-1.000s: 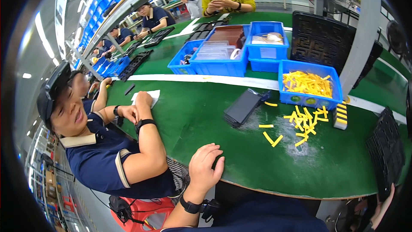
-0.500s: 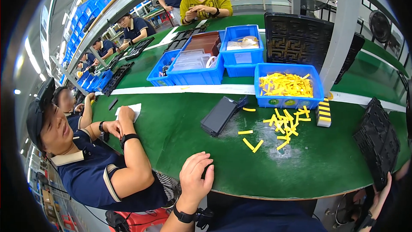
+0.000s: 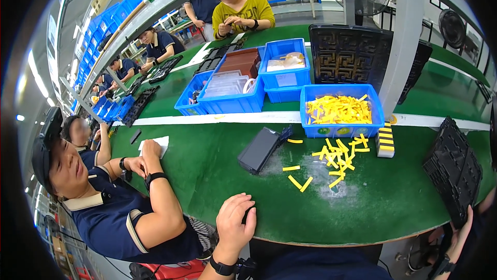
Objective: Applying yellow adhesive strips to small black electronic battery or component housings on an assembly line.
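Observation:
My left hand [image 3: 235,222] rests at the near edge of the green table, its fingers loosely bent and the thumb apart, holding nothing. At the far right my right hand [image 3: 462,231] grips the lower edge of a black moulded tray [image 3: 453,168], which stands tilted on the table's right end. Part of that hand is hidden behind the tray. Ahead of my left hand lies a stack of flat black pieces [image 3: 260,149]. Loose yellow strips [image 3: 339,160] are scattered right of it, below a blue bin [image 3: 341,131] filled with more such strips.
A yellow-and-black striped block [image 3: 385,141] stands beside the bin. Behind are more blue bins [image 3: 233,105], upright black trays [image 3: 349,55] and a grey post [image 3: 406,37]. A co-worker [image 3: 114,212] sits close on my left, arms on the table; others work farther back.
The view has shifted slightly, so the table things sit a little lower and farther left. My left hand stays at the table edge and my right hand stays on the tray.

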The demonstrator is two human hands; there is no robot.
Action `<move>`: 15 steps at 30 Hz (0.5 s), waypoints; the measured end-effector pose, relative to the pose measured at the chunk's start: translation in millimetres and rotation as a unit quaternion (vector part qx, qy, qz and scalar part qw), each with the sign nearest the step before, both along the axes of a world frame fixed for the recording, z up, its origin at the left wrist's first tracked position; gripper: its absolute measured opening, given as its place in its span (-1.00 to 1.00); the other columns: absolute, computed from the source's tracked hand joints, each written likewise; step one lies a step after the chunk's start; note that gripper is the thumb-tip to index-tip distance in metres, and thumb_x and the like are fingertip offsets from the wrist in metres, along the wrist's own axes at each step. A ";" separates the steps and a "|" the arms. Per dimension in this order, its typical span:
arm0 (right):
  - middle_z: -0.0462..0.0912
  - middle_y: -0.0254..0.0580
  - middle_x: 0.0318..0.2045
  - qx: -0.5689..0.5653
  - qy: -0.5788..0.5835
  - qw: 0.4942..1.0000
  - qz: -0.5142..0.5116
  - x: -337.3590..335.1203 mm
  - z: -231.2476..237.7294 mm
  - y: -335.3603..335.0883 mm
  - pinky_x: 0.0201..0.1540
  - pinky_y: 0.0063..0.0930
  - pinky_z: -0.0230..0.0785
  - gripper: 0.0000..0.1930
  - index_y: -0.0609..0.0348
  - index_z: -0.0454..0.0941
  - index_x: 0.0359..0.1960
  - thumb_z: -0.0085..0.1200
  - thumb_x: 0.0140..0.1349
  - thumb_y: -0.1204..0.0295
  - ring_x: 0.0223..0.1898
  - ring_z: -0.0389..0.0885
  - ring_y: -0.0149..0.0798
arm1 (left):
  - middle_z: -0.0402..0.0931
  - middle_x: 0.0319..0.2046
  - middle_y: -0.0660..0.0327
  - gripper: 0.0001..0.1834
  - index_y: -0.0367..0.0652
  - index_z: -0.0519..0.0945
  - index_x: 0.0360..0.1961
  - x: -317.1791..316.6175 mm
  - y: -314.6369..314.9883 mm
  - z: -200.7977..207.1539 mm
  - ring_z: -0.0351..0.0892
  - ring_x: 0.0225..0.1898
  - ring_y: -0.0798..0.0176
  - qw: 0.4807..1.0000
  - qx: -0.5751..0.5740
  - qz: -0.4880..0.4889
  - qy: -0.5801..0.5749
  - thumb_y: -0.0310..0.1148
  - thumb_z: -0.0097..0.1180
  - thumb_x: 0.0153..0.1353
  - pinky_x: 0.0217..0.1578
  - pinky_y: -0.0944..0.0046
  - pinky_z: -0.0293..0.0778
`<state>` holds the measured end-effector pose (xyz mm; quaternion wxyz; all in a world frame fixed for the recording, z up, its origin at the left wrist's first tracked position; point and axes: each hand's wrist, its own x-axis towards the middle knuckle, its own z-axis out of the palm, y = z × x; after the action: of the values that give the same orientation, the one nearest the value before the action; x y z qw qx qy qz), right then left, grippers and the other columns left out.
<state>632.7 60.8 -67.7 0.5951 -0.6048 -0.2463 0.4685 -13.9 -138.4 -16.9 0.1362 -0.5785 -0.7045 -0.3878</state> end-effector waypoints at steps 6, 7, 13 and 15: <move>0.59 -0.42 -0.10 -0.001 0.000 1.000 0.004 -4.9 2.6 -2.4 -0.06 -0.31 0.29 -0.51 -0.13 0.50 -0.03 0.04 0.07 -0.08 -0.08 0.52 -0.38 | 0.57 -0.32 0.10 -0.83 -0.26 0.56 -0.42 0.1 -0.8 -1.6 0.57 -0.20 0.03 1.000 -0.001 0.004 -0.001 -0.58 0.17 -0.13 -0.18 0.16 0.50; 0.59 -0.42 -0.10 -0.001 0.000 1.000 0.003 -4.2 2.7 -2.9 -0.06 -0.31 0.29 -0.51 -0.13 0.50 -0.03 0.04 0.07 -0.08 -0.08 0.52 -0.38 | 0.57 -0.33 0.10 -0.83 -0.26 0.56 -0.42 0.3 -0.7 -1.6 0.57 -0.21 0.03 1.000 0.001 0.004 -0.004 -0.58 0.17 -0.14 -0.18 0.16 0.50; 0.56 -0.42 -0.05 -0.001 0.012 1.000 0.003 10.7 -7.3 2.2 0.01 -0.25 0.24 -0.48 -0.14 0.47 0.02 0.05 0.07 -0.08 -0.02 0.48 -0.36 | 0.57 -0.34 0.10 -0.85 -0.26 0.57 -0.43 -0.3 -0.1 -1.8 0.57 -0.21 0.03 1.000 0.008 0.007 -0.007 -0.58 0.17 -0.13 -0.19 0.16 0.50; 0.53 -0.40 -0.01 0.001 0.012 1.000 -0.008 8.7 -6.1 4.5 0.03 -0.19 0.22 -0.47 -0.15 0.45 0.05 0.05 0.07 -0.07 0.02 0.46 -0.34 | 0.57 -0.34 0.10 -0.85 -0.26 0.57 -0.43 -0.1 -1.3 -1.7 0.57 -0.21 0.03 1.000 0.008 0.013 -0.006 -0.57 0.17 -0.13 -0.19 0.16 0.50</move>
<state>641.4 65.4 -73.8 0.6026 -0.6000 -0.2349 0.4708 -14.0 -139.6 -18.6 0.1419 -0.5657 -0.7099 -0.3949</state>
